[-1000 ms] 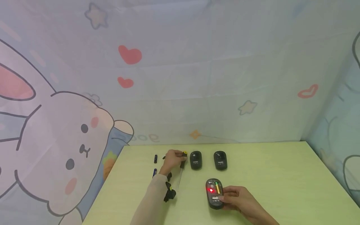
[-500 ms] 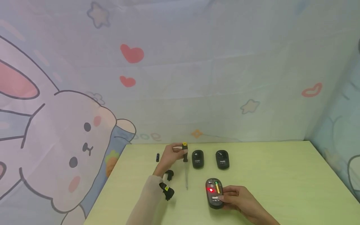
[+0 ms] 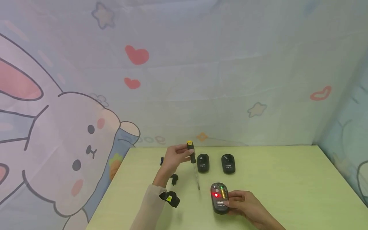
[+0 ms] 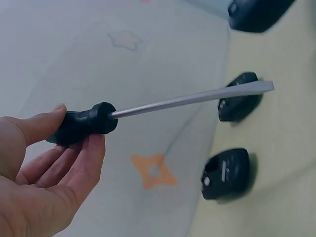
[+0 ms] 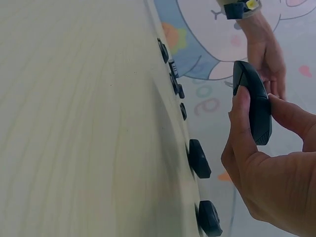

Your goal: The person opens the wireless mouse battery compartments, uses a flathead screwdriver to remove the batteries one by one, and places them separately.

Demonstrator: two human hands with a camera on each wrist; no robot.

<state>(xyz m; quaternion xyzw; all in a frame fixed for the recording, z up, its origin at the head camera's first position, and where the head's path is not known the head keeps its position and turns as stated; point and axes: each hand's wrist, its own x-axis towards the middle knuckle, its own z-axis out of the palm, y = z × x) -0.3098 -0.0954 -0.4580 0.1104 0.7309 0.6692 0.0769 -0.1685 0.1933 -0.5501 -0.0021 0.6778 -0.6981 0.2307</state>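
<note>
My left hand (image 3: 173, 158) grips a flat-head screwdriver (image 3: 192, 154) by its black, yellow-capped handle. The metal blade (image 4: 187, 101) slants down to the right above the table, its flat tip at the lower end. My right hand (image 3: 245, 204) holds a dark computer mouse (image 3: 216, 206) by its sides, underside facing up toward the head camera. A gold and green battery (image 3: 223, 192) sits in the mouse's uncovered slot, and a red light (image 3: 216, 195) glows beside it. In the right wrist view this mouse (image 5: 256, 106) is held clear of the table, between thumb and fingers.
Two more black mice (image 3: 203, 163) (image 3: 228, 164) lie side by side near the table's back edge. A small dark battery (image 3: 162, 160) and a small black piece (image 3: 174, 179) lie around my left forearm. A patterned cloth (image 3: 230, 80) hangs behind the table (image 3: 273, 179).
My left hand has raised the screwdriver and moved slightly right; the blade's tip has swung from lower left to lower right. The right hand and its mouse stay in place.
</note>
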